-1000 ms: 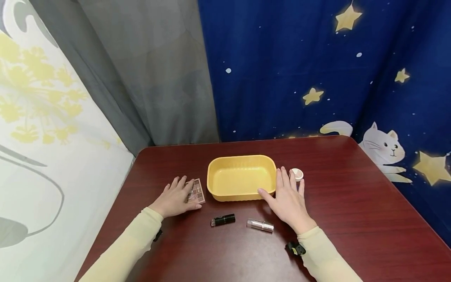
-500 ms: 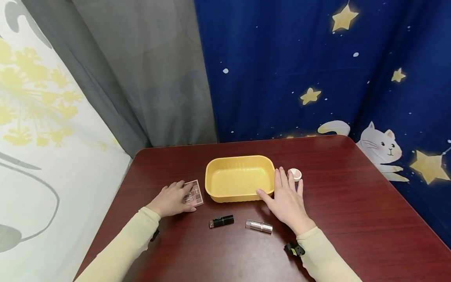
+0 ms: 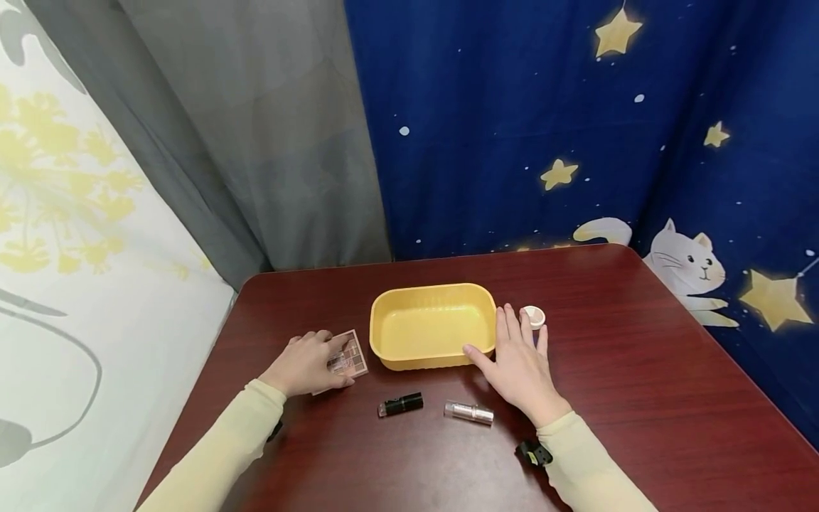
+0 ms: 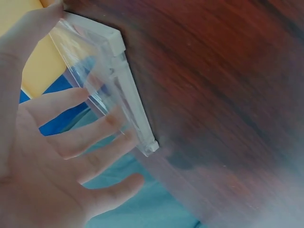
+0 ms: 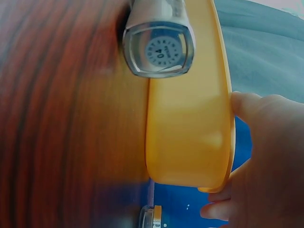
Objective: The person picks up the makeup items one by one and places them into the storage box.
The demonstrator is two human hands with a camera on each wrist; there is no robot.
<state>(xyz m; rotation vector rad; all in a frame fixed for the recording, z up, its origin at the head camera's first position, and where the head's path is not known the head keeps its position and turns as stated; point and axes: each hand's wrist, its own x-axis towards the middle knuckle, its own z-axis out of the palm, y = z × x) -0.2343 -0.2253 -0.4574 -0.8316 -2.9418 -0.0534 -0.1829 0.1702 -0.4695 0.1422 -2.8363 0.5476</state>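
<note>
In the head view my left hand (image 3: 306, 363) holds an eyeshadow palette (image 3: 350, 357) lying left of a yellow basin, fingers bent over it and thumb at its near edge. In the left wrist view, fingertips meet the palette's clear lid (image 4: 78, 52) and the thumb is at one corner. My right hand (image 3: 523, 373) lies along the right end of the yellow basin (image 3: 435, 360). Its thumb touches the near rim and its straight fingers reach along the outside. No contents show in the basin.
A black lipstick tube (image 3: 403, 404) and a silver lipstick tube (image 3: 470, 412) lie in front of the basin. A small round white pot (image 3: 534, 316) stands just beyond my right fingertips. Curtains (image 3: 499, 142) rise behind the brown table (image 3: 640, 341).
My left hand has slid slightly left on the palette, its fingers bending more and drawing together. The right hand keeps its place at the basin. The head view has turned a little.
</note>
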